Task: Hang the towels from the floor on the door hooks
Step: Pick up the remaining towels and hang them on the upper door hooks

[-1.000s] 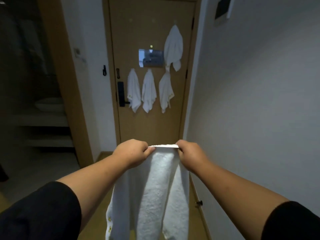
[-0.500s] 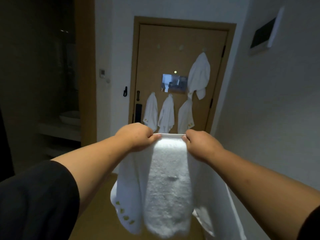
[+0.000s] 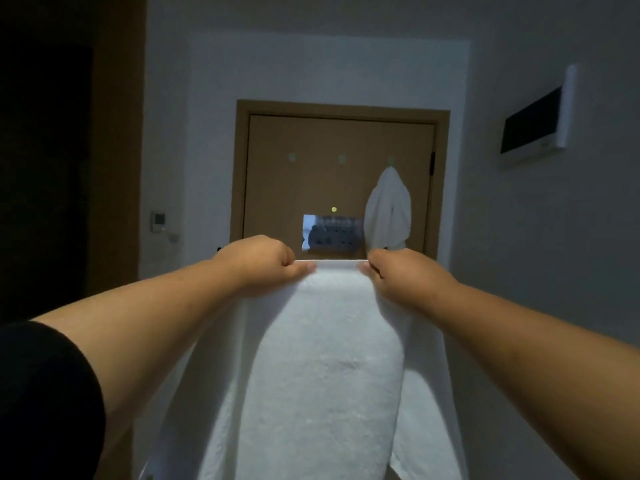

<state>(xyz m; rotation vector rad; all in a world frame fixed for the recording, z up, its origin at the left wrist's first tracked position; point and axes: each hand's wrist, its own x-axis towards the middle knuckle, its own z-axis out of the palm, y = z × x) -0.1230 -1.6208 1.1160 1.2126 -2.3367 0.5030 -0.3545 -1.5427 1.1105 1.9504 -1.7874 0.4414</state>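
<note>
Held towel (image 3: 329,358) in front, hanging between left hand (image 3: 258,263) and right hand (image 3: 403,271); behind, door (image 3: 311,185), hung towel (image 3: 388,209) at its right; wall panel (image 3: 536,123) farther right.

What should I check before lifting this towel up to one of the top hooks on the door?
1. Left hand grips the held towel at its top edge: ok.
2. Right hand grips the same edge: ok.
3. Edge pulled straight between the hands: ok.
4. Free top hooks: left hook and middle hook bare: ok.
5. Right top hook already carries a hung towel: not ok for this one.
6. Distance to the door within reach: cannot tell.
</note>
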